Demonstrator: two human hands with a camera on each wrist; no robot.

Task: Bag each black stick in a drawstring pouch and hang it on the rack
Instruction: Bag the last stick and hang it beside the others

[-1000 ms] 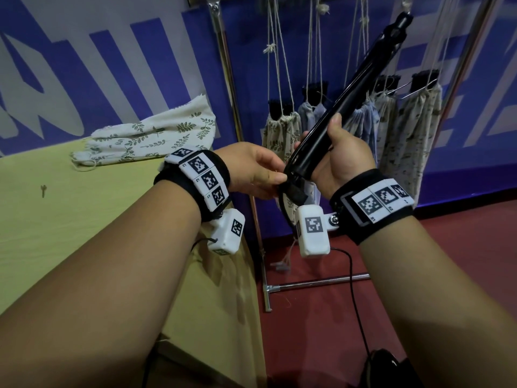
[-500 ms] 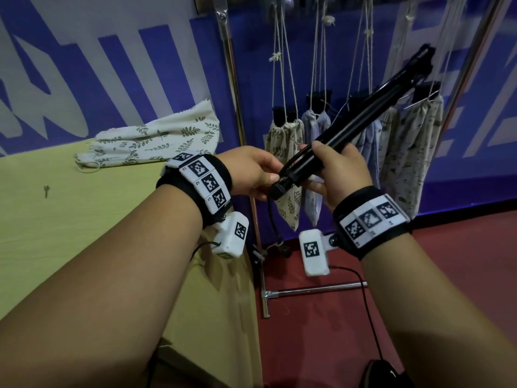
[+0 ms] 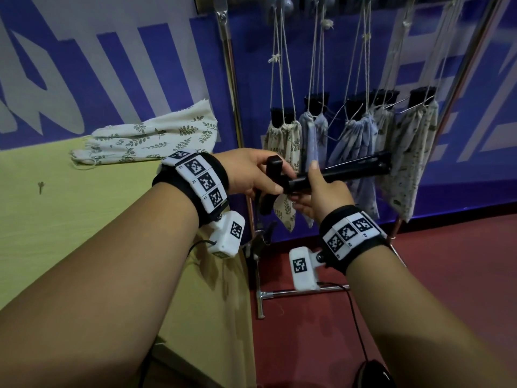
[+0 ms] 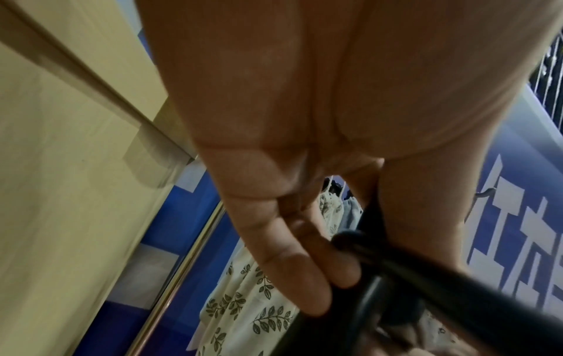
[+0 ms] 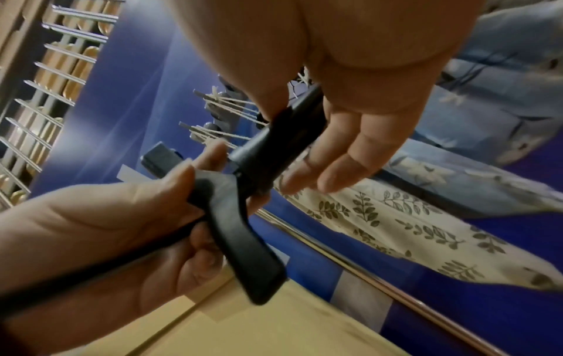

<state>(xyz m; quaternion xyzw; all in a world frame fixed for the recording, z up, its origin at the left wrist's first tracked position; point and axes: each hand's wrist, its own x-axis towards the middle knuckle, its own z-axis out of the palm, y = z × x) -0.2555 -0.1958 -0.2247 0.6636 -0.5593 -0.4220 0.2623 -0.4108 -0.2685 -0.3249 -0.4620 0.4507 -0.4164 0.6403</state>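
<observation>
- Since the earlier frame, the black stick (image 3: 344, 173) has been lowered from a steep upward tilt to nearly level, in front of the rack (image 3: 228, 79).
- Its handle end is gripped by the left hand (image 3: 251, 175).
- Its shaft is clasped by the right hand (image 3: 324, 191).
- Filled pouches (image 3: 284, 141) are seen hanging behind.

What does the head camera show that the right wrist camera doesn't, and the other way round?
Only the head view shows the spare leaf-print pouch lying on the yellow table, and both wristbands. Only the right wrist view shows the underside of the right hand, whose fingers lie fairly straight beneath the black stick. Both show the left hand gripping the stick's handle end, and filled pouches hanging on the rack.
</observation>
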